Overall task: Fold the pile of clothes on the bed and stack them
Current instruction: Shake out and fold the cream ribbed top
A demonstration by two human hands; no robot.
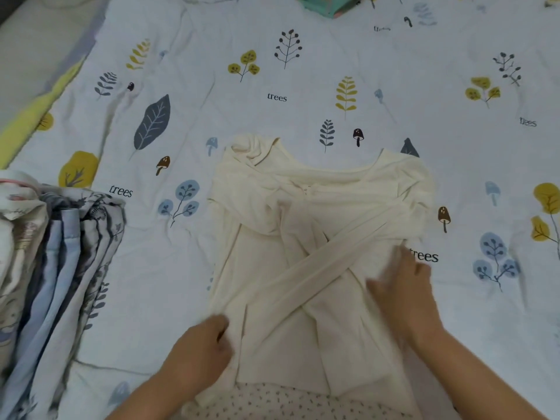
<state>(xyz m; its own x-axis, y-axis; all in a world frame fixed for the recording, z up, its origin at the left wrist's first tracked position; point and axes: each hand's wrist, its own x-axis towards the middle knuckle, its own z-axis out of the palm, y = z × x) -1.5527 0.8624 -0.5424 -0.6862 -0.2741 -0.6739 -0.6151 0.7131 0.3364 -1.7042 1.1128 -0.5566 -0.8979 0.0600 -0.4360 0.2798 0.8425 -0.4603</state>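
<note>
A cream long-sleeved knit top (318,237) lay flat on the bed, neckline at the far end, both sleeves folded inward and crossing over its middle. The left hand (201,351) gripped the top's near left edge, its fingers curled round a fold of the fabric. The right hand (404,291) lay on the right edge, fingers spread over the cloth where the sleeve crossed; motion blur hid whether they pinched it. The top's near hem overlapped a cream garment speckled with small dark dots (291,403) at the near edge of the view.

At the left, well apart from the top, stood a stack of folded clothes in pale blue, grey and printed white (57,268). Between that stack and the top ran a bare strip of the white quilted bedspread printed with leaves, mushrooms and the word "trees" (272,95). The bedspread lay open on the far side and to the right of the top. A teal cloth (330,6) showed at the far edge, and a yellow-bordered edge (30,116) ran along the far left.
</note>
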